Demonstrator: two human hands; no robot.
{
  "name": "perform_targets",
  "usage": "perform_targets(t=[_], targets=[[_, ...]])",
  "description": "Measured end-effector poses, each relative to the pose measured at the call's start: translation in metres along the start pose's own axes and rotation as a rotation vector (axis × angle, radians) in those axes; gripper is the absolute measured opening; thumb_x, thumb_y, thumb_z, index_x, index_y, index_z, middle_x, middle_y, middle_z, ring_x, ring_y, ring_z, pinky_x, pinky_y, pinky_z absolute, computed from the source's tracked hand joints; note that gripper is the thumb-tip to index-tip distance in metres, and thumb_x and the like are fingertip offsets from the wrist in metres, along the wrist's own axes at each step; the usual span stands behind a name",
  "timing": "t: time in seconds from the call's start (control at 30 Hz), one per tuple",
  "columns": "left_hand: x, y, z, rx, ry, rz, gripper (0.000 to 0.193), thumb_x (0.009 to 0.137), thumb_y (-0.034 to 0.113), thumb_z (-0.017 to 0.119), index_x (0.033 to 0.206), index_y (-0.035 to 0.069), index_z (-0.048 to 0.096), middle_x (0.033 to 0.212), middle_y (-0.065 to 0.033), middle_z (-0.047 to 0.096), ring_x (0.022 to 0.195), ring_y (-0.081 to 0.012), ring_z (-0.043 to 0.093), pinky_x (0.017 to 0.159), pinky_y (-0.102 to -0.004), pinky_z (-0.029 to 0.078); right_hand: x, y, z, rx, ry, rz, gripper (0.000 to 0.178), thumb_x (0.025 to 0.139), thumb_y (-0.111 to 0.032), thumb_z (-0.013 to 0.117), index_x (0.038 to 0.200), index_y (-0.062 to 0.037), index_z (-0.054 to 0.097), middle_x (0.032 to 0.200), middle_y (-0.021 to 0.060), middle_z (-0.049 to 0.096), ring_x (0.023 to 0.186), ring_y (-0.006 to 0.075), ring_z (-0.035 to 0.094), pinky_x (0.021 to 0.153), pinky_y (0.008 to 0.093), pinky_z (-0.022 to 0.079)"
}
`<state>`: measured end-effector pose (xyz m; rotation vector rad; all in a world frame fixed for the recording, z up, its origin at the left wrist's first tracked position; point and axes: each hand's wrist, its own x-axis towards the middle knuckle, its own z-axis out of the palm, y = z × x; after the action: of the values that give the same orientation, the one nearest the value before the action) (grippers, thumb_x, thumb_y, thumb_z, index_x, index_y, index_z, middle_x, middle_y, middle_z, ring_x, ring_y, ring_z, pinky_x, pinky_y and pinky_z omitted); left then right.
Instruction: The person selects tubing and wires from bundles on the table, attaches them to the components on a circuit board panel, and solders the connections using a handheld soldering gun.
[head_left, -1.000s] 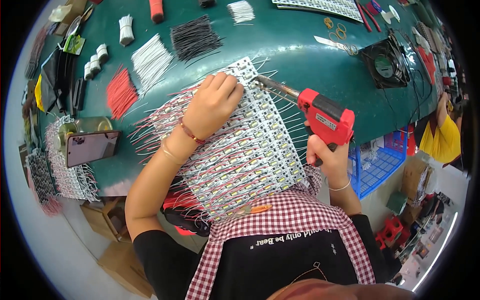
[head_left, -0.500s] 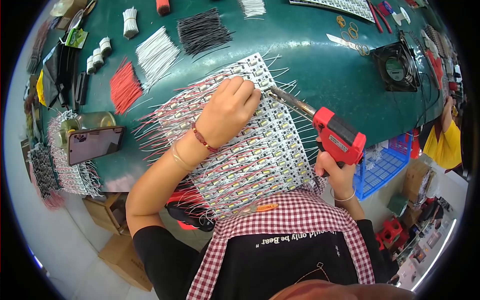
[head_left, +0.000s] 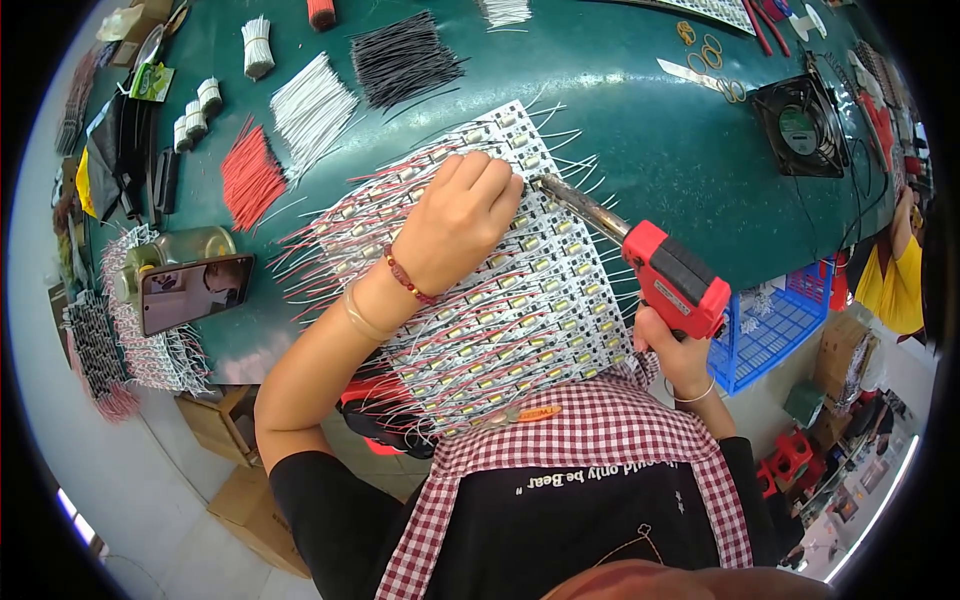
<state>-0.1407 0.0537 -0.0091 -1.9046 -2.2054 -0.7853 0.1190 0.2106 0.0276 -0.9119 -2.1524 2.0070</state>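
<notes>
My right hand (head_left: 677,350) grips the handle of a red and black soldering gun (head_left: 672,278). The gun's metal barrel points up and left, its tip at the circuit board panel (head_left: 545,275) right beside my left fingertips. My left hand (head_left: 462,215) is closed in a pinch over the panel's upper part; whatever is between the fingertips is hidden. The white panel carries rows of small boards with yellowish parts. Red and white wires (head_left: 330,235) stick out past its left side, and white wires stand out along its right edge. Its lower edge meets my checked apron (head_left: 580,425).
Red wires (head_left: 251,178), white wires (head_left: 312,108) and black wires (head_left: 403,60) lie in piles on the green table (head_left: 660,130). A phone (head_left: 195,292) leans against a jar at left. At right are a black fan (head_left: 800,128), scissors (head_left: 700,78) and a blue crate (head_left: 765,335).
The soldering gun has shifted slightly left, its tip staying by my left fingers. My left hand keeps its place on the panel. The phone's screen shows a different picture.
</notes>
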Motion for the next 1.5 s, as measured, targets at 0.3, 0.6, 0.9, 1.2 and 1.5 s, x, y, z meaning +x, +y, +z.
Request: perform_targets(t=[0.3,0.6,0.9,1.2,1.5], targets=[[0.001,-0.003,0.001,-0.016,0.000,0.024,0.028,0.073,0.002,0.063,0.100,-0.001,0.065,0.086,-0.0086,0.050,0.081,-0.0239,0.053,0.074,-0.0354,0.046,-0.001,0.000,0.002,-0.024,0.021,-0.056,0.027,0.093,-0.004,0.060,0.118,0.0058,0.054,0.071,0.0043,0.057,0.056,0.0105,0.053,0.053,0.0247,0.044],[0.000,-0.006,0.001,-0.043,0.007,0.020,0.028,0.072,0.001,0.064,0.100,-0.001,0.066,0.085,-0.0085,0.050,0.081,-0.0245,0.053,0.074,-0.0361,0.047,-0.001,0.003,-0.001,-0.043,-0.014,-0.031,0.036,0.094,-0.004,0.060,0.127,0.0072,0.051,0.071,0.0033,0.057,0.057,0.0100,0.052,0.053,0.0244,0.043],[0.001,-0.006,0.001,-0.030,0.012,0.046,0.028,0.073,0.003,0.063,0.101,-0.002,0.066,0.085,-0.0088,0.050,0.082,-0.0242,0.053,0.074,-0.0355,0.046,0.002,0.012,-0.003,-0.112,-0.026,-0.167,0.025,0.093,-0.003,0.062,0.117,0.0040,0.057,0.072,0.0028,0.058,0.059,0.0096,0.054,0.054,0.0240,0.044],[0.002,-0.006,0.000,0.006,-0.010,0.076,0.028,0.072,0.004,0.063,0.100,-0.002,0.066,0.086,-0.0086,0.050,0.081,-0.0233,0.052,0.073,-0.0344,0.044,-0.002,0.004,0.000,-0.078,0.014,-0.115,0.017,0.094,-0.002,0.061,0.110,0.0023,0.058,0.074,0.0028,0.059,0.059,0.0092,0.054,0.054,0.0241,0.044],[0.003,-0.005,0.000,0.025,-0.001,0.074,0.028,0.072,0.004,0.062,0.100,-0.003,0.065,0.086,-0.0087,0.050,0.082,-0.0235,0.053,0.073,-0.0344,0.045,-0.001,0.015,-0.002,-0.169,-0.031,-0.204,0.029,0.093,0.000,0.059,0.122,0.0048,0.053,0.073,0.0042,0.059,0.058,0.0102,0.054,0.053,0.0243,0.043]])
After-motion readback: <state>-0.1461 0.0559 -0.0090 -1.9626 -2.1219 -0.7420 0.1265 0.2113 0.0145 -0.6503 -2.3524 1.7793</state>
